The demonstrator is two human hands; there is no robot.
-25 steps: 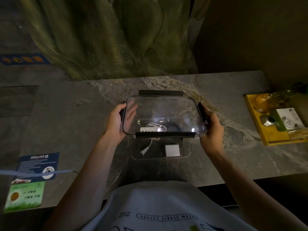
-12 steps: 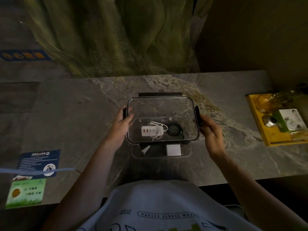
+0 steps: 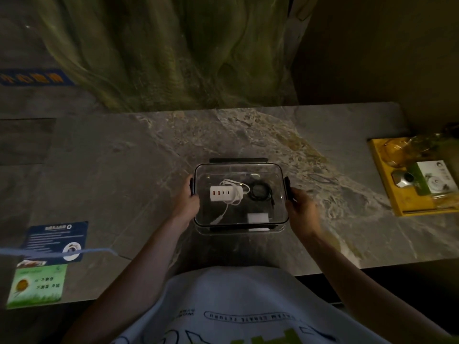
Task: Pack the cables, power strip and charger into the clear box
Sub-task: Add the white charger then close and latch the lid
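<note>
The clear box (image 3: 279, 228) stands on the stone table in front of me. Its clear lid (image 3: 238, 170), with black latches on all sides, lies flat over the box. My left hand (image 3: 187, 198) holds the lid's left edge and my right hand (image 3: 301, 209) holds its right edge. Through the lid I see the white power strip (image 3: 221, 193) with its white cable (image 3: 229, 207), a coiled black cable (image 3: 259, 192) to its right, and a white square charger (image 3: 258, 218) near the front.
A yellow tray (image 3: 400, 207) with a glass jar, a small metal object and a white card sits at the table's right end. A blue leaflet (image 3: 56, 238) and a green card (image 3: 37, 285) lie at the left front. A rocky wall rises behind the table.
The lid, held tilted above the box a second ago, has come down level onto the box. Both hands went down with it and stay on its side edges.
</note>
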